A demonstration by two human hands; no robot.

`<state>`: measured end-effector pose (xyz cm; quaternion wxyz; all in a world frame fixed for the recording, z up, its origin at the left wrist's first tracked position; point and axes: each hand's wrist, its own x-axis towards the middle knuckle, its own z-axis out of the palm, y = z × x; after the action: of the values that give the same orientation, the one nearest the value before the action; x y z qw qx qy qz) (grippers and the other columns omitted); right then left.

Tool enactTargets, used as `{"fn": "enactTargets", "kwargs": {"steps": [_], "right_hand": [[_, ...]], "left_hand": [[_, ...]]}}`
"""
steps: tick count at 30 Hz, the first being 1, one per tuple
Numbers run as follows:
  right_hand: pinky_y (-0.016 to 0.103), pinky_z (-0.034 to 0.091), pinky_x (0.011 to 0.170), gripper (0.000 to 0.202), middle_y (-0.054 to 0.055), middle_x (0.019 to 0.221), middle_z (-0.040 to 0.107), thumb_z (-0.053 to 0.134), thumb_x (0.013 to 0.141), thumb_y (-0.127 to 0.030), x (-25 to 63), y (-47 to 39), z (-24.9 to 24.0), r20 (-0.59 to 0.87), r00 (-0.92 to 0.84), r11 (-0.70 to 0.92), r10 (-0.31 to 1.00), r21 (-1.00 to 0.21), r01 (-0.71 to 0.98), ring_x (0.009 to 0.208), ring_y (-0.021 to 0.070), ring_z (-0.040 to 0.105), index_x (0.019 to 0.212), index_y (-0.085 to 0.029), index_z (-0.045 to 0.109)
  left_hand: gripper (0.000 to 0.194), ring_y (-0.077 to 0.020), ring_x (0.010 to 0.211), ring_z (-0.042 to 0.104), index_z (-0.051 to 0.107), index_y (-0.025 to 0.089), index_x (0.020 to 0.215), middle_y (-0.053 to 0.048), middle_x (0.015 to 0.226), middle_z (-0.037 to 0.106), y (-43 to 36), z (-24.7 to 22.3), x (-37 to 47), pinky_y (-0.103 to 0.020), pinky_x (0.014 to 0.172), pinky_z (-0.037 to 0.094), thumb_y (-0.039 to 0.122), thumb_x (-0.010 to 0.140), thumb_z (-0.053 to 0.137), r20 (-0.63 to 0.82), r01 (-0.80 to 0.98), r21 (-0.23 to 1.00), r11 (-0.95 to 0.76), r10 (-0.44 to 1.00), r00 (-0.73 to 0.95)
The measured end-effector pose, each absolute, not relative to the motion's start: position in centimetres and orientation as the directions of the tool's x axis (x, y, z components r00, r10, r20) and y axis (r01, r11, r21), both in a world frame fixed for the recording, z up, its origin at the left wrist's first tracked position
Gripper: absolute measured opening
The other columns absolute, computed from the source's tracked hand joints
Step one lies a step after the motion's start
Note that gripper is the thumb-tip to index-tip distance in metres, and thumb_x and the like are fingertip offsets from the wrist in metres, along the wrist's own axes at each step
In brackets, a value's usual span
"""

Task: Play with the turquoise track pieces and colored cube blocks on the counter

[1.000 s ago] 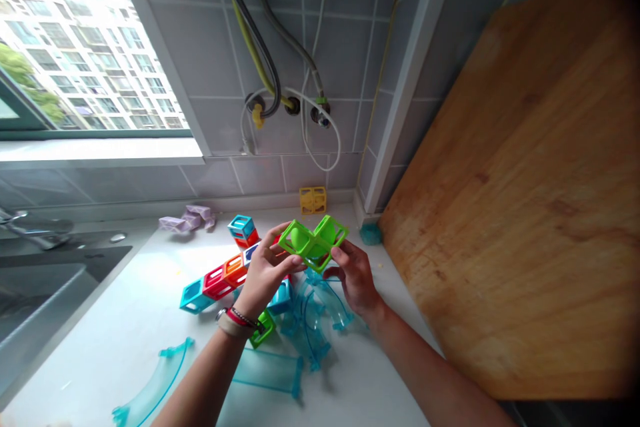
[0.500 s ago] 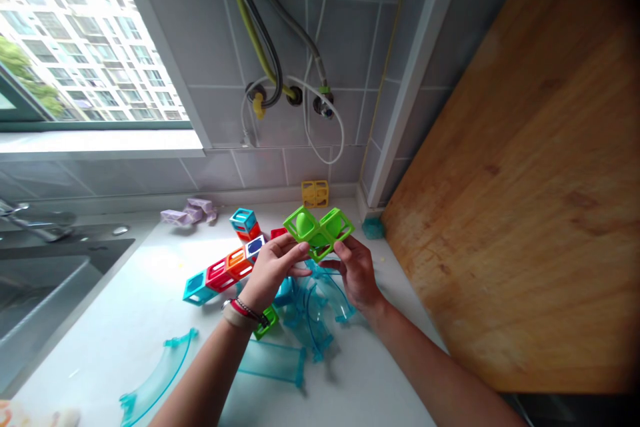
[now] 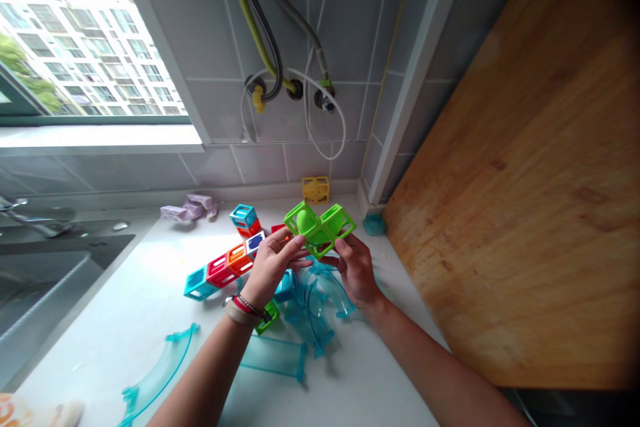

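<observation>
Above the white counter, my left hand [image 3: 274, 264] and my right hand [image 3: 356, 269] hold a green piece made of joined cube-frame blocks [image 3: 320, 229] between them. My left thumb and fingers grip its lower left side; my right thumb and fingers pinch its lower right corner. Under my hands lie see-through blue track pieces [image 3: 313, 317] in a pile. Left of my left hand runs a row of red, orange, blue and white cube blocks [image 3: 219, 271]. Another green block [image 3: 267, 317] lies partly hidden behind my left wrist.
A blue-and-red block stack [image 3: 245, 219], a purple piece [image 3: 190, 208] and a yellow block [image 3: 316, 190] are at the back. A curved blue track [image 3: 163, 370] lies front left. The sink [image 3: 60, 293] is left, a wooden board [image 3: 530, 200] right. Hoses [image 3: 265, 47] hang on the wall.
Both hands still hold the green blocks in nearly the same place. The piece has turned very slightly, and the whole view has shifted a little.
</observation>
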<state>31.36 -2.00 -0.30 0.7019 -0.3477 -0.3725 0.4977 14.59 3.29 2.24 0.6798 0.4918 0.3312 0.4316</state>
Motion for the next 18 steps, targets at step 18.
{"fn": "enactTargets", "kwargs": {"steps": [18], "right_hand": [[0.028,0.061,0.073,0.051,0.008,0.122,0.062,0.078,0.079,-0.027,31.2,-2.91,0.49,0.567,0.316,0.506,0.76,-0.823,0.259,0.107,0.0237,0.067,0.128,-0.027,0.063]], "left_hand": [[0.047,-0.0316,0.119,0.069,0.064,0.024,0.137,-0.011,0.128,0.072,2.59,2.66,14.6,-0.049,0.104,0.055,0.037,0.093,0.071,0.114,-0.474,0.865,0.164,0.856,0.504]]}}
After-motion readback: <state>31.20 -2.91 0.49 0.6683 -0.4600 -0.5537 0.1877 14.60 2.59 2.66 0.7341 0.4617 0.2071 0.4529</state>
